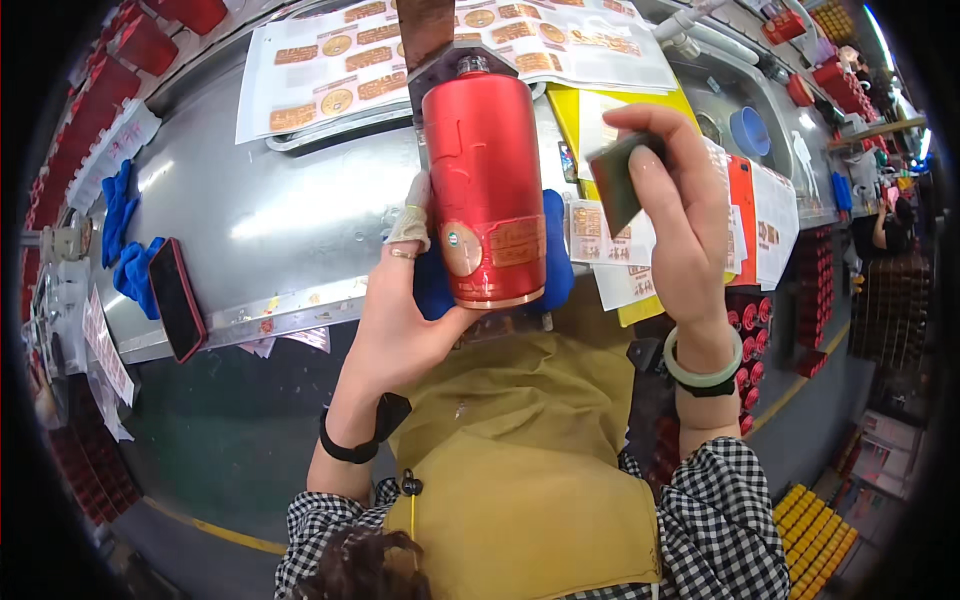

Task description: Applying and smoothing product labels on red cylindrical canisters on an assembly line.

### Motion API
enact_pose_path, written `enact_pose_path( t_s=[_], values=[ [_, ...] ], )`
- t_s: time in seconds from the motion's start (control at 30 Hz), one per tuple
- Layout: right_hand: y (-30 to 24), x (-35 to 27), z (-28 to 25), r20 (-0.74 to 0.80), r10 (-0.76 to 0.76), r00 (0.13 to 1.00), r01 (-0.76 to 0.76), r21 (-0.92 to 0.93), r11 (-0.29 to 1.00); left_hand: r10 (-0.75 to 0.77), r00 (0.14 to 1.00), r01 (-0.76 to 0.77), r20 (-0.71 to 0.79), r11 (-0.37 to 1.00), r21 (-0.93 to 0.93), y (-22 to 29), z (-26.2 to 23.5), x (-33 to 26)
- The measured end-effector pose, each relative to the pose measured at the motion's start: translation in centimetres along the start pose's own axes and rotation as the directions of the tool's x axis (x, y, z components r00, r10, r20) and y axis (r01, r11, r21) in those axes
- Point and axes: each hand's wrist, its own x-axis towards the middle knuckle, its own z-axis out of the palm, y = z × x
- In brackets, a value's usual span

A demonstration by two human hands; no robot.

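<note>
A red bottle (478,170) with a metal-topped neck lies in front of me, its base toward me, over blue cloth (558,248). A round gold label (461,247) and a gold-red rectangular label (515,242) sit on its side near the base. My left hand (405,300) grips the bottle's lower left side, with the thumb at the base and a wrapping on one finger. To the right of the bottle, apart from it, my right hand (680,200) pinches a thin dark green flat piece (622,182) between thumb and fingers.
Sheets of gold and red labels (335,70) lie at the back of the metal table (240,210). A yellow folder (565,115) with cut label sheets is at right. At left are a phone (177,300) and blue gloves (118,205). A blue bowl (749,131) sits in the sink.
</note>
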Motion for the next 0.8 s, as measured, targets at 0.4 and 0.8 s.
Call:
enact_pose_path(
  t_s=[0.4, 0.8],
  values=[
    [4.6, -5.7, -0.6, 0.03, 0.35, 0.936, -0.338, -0.192, 0.921, -0.035, 0.999, 0.036, 0.013, 0.884, -0.467, 1.5, -0.8, 1.7],
    [2.2, -6.0, 1.0, 0.007, 0.228, 0.974, -0.22, -0.225, 0.949, -0.103, 0.99, 0.132, 0.092, 0.893, -0.431, 1.1, -0.2, 1.6]
  ],
)
